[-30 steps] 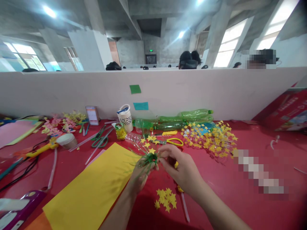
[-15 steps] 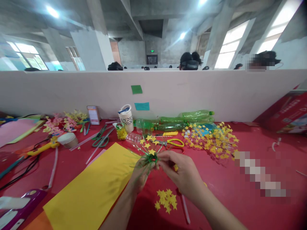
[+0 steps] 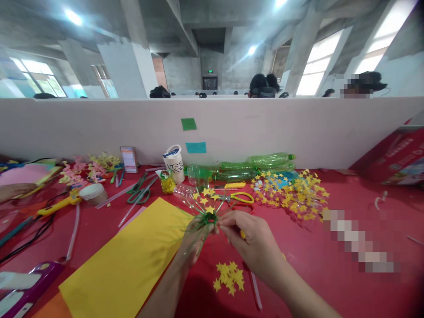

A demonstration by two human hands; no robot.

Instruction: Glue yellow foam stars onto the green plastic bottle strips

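A green plastic piece [image 3: 210, 217], cut into thin strips with yellow stars on several tips, is held above the red table. My left hand [image 3: 194, 238] is closed round its left side and lower edge. My right hand [image 3: 250, 234] pinches at its right side with thumb and forefinger; what lies between those fingertips is too small to make out. Below the hands lies a small pile of yellow paper stars [image 3: 229, 277]. A yellow sheet [image 3: 129, 260] lies flat beside my left forearm.
Green bottles [image 3: 258, 163], a white cup [image 3: 174, 163] and yellow-handled scissors [image 3: 242, 197] lie beyond the hands. More starred strips [image 3: 298, 194] are at the right. At the left are a glue gun [image 3: 62, 203], a purple device [image 3: 33, 287] and another person's hand [image 3: 15, 191].
Another person's hand has come into view at the left edge, by the coloured papers. My two hands keep nearly the same place and hold.
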